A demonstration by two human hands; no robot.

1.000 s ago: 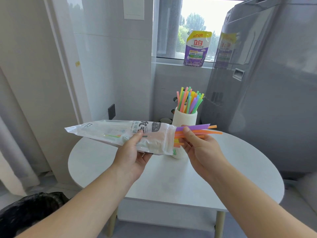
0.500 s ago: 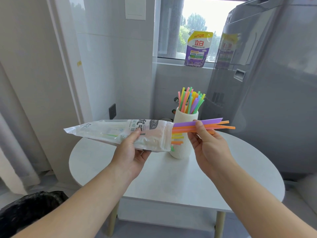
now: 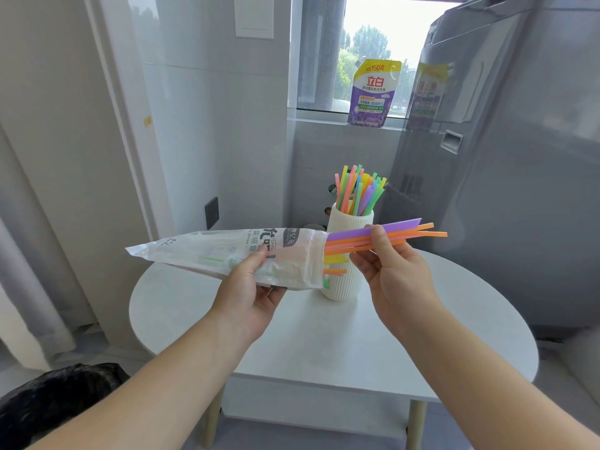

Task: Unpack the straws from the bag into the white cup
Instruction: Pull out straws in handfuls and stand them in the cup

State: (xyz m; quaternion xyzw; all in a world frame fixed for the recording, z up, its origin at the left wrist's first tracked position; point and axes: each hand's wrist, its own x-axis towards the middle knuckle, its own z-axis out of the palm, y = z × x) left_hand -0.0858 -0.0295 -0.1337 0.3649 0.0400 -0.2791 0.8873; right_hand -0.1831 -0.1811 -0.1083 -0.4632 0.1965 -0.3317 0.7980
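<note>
My left hand [image 3: 251,289] holds a clear printed plastic straw bag [image 3: 227,253] level over the table, its open mouth to the right. My right hand [image 3: 394,271] pinches a small bundle of purple and orange straws [image 3: 415,232] that stick out of the bag's mouth. A yellow, an orange and a green straw end [image 3: 336,266] still poke from the opening. Behind the bag stands the ribbed white cup [image 3: 349,280] on the table, with several coloured straws [image 3: 357,193] upright in it.
The round white table [image 3: 324,336] has a lower shelf. A grey appliance [image 3: 519,157] stands close on the right. A purple detergent pouch [image 3: 371,92] sits on the window sill. A black bin bag [image 3: 55,397] lies at lower left.
My right hand has drawn the purple and orange straws further out of the bag to the right and slightly upward. The left hand keeps the bag about where it was.
</note>
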